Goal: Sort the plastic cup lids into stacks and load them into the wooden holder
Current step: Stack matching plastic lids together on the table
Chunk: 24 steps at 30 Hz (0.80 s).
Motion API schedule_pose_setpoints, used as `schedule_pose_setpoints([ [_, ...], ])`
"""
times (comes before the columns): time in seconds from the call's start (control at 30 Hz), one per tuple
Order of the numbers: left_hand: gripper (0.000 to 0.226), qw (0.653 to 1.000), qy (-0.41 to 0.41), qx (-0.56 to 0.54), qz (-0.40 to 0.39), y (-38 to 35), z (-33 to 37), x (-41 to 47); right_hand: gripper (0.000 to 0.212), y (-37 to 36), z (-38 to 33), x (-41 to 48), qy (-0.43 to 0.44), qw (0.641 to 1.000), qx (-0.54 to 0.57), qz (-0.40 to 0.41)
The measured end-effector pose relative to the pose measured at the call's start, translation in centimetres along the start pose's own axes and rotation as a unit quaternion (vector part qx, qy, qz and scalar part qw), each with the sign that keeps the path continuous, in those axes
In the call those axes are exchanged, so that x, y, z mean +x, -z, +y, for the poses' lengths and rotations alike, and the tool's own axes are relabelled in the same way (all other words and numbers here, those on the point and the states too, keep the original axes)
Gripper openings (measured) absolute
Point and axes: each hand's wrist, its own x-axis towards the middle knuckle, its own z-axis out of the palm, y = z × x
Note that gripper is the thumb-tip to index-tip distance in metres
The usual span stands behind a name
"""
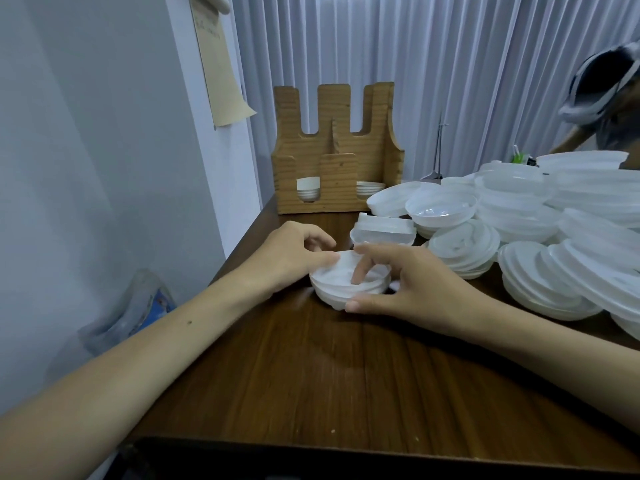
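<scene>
Both hands, left hand (294, 252) and right hand (408, 282), are being clamped around a small lid stack (349, 285), with the wooden holder (337, 150) lying straight beyond.

Lids, mostly unsorted
Small white lid stack (337, 277) sits flat up front, big loose lid pile (519, 216) to the right, upright wooden holder (337, 174) behind, barely filled.

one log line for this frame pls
phase: stacking | left hand: holds small lid stack | right hand: holds same stack | wooden holder: partly loaded | loose lids: piled right
</scene>
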Motion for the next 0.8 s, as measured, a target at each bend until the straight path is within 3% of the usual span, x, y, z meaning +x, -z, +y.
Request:
schedule_pose_setpoints([
  [0.23,0.017,0.999,0.008,-0.029,-0.015,0.1,-0.1,-0.1,0.03,-0.3,0.5,-0.1,0.049,0.999,-0.013,0.013],
  [0.43,0.014,0.987,0.055,-0.146,-0.037,0.2,0.5,-0.2,0.021,-0.6,0.8,-0.1,0.077,0.99,0.003,0.118],
  [0.6,0.039,0.94,0.103,-0.293,-0.141,0.5,1.0,-0.5,0.022,-0.3,0.6,0.1,0.054,0.989,-0.038,0.131],
  [0.8,0.05,0.946,0.069,-0.3,-0.101,0.4,0.9,-0.6,0.038,-0.1,0.6,0.3,0.039,0.995,-0.033,0.089],
])
